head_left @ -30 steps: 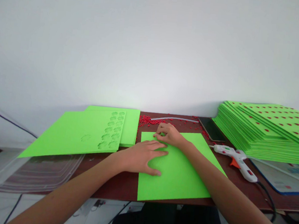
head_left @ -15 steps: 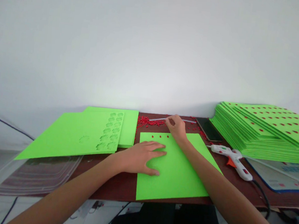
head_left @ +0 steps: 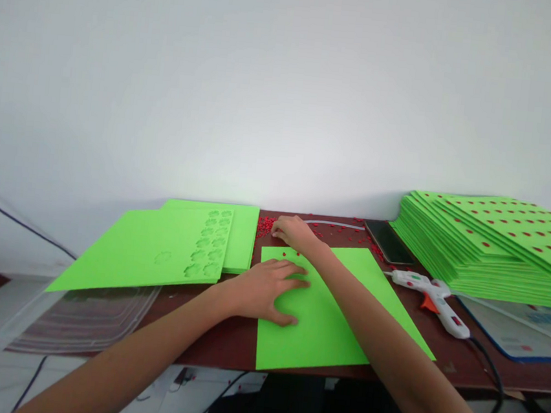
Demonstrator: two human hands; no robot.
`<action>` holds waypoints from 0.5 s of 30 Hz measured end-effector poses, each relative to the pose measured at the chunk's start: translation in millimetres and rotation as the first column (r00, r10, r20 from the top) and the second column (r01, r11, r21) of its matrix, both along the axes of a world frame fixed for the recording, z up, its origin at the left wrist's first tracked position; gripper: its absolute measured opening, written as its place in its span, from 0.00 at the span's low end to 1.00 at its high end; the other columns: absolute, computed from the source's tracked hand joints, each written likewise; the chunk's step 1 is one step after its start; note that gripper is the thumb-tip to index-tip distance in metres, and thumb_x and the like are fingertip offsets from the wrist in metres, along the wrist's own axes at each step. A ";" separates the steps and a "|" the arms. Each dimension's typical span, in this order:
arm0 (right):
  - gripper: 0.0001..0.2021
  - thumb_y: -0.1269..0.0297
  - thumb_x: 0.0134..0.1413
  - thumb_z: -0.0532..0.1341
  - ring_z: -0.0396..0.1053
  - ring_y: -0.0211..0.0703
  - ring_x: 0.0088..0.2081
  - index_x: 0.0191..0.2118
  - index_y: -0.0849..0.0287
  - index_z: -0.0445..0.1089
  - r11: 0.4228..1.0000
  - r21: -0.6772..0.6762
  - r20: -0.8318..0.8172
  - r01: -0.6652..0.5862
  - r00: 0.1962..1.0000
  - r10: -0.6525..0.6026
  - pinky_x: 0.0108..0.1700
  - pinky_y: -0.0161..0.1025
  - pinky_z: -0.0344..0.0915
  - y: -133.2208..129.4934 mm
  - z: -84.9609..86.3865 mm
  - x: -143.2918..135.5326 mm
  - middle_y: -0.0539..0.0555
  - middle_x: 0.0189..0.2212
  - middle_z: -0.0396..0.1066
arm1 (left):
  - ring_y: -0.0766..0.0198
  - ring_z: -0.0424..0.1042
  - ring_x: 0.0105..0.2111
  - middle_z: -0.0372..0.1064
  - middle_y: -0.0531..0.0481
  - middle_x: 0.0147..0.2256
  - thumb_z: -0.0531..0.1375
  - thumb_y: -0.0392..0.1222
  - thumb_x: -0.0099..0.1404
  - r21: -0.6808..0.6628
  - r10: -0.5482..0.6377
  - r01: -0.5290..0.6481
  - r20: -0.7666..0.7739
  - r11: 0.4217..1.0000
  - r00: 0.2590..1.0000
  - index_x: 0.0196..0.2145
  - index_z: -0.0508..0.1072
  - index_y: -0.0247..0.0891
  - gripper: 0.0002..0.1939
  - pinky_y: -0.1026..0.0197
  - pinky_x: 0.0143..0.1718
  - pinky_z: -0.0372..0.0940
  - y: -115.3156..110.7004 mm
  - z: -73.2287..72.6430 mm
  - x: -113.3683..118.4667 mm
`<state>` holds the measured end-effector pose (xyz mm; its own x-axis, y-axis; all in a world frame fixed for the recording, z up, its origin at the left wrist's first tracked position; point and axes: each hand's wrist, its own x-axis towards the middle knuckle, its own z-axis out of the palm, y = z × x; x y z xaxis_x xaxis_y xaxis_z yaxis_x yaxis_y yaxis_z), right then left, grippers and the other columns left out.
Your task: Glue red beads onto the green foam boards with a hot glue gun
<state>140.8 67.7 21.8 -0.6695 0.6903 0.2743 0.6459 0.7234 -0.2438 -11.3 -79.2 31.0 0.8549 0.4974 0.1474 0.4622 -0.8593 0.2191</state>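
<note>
Spreading my left hand (head_left: 265,290) on green card (head_left: 320,321); can't tell my right hand (head_left: 294,232)'s grasp. Brown table (head_left: 223,344), lower frame; white wall (head_left: 286,91), upper.

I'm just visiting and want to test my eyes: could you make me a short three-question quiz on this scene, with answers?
1. True or false: the left hand is spread on the green sheet.
2. Which is nearest the right hand? A) the tall green stack; B) the pile of red pieces; C) the clear plastic lid.
3. Where does the phone lie relative to the glue gun?

Key: 1 true; 2 B; 3 beyond it, nearer the wall.
</note>
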 end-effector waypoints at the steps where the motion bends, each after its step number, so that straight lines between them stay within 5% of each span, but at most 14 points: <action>1: 0.06 0.75 0.60 0.65 0.73 0.44 0.41 0.39 0.61 0.79 1.000 -0.006 -0.016 0.000 1.000 0.000 0.44 0.38 0.61 -2.2 -0.3 3.2 0.57 0.39 0.78 | 0.46 0.62 0.63 0.61 0.43 0.65 0.64 0.64 0.61 0.000 0.000 0.000 -0.002 1.000 1.000 0.64 0.66 0.44 0.39 0.46 0.68 0.52 0.1 -0.3 -0.2; 6: 0.06 0.67 0.65 0.62 0.74 0.41 0.38 0.42 0.61 0.76 0.967 -0.234 -0.338 -0.096 0.941 0.011 0.40 0.34 0.65 -25.4 -0.9 33.9 0.54 0.38 0.79 | 0.47 0.61 0.64 0.60 0.44 0.66 0.62 0.66 0.62 -0.010 -0.006 0.006 -0.014 1.000 1.000 0.65 0.65 0.45 0.39 0.46 0.68 0.52 0.7 0.2 -0.6; 9: 0.07 0.64 0.62 0.64 0.74 0.41 0.33 0.40 0.59 0.78 0.914 -0.371 -0.371 -0.166 0.929 0.018 0.37 0.35 0.65 -38.8 -2.4 53.9 0.52 0.33 0.79 | 0.47 0.60 0.64 0.59 0.44 0.66 0.62 0.66 0.63 -0.011 -0.002 0.002 -0.028 1.000 1.000 0.65 0.64 0.45 0.39 0.45 0.68 0.51 0.3 2.2 -0.1; 15: 0.05 0.64 0.56 0.69 0.72 0.43 0.37 0.37 0.58 0.81 0.908 -0.342 -0.426 -0.242 0.901 0.080 0.40 0.37 0.66 -39.5 -17.1 65.0 0.54 0.34 0.78 | 0.47 0.60 0.65 0.59 0.44 0.66 0.63 0.65 0.62 -0.032 0.010 -0.012 -0.040 0.999 0.999 0.66 0.64 0.46 0.39 0.46 0.68 0.52 -0.9 5.2 1.5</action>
<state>205.7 28.2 4.7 -0.6723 0.6859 0.2786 0.3192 0.6081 -0.7268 -9.8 -80.1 36.2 0.8542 0.5108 0.0971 0.4805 -0.8468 0.2279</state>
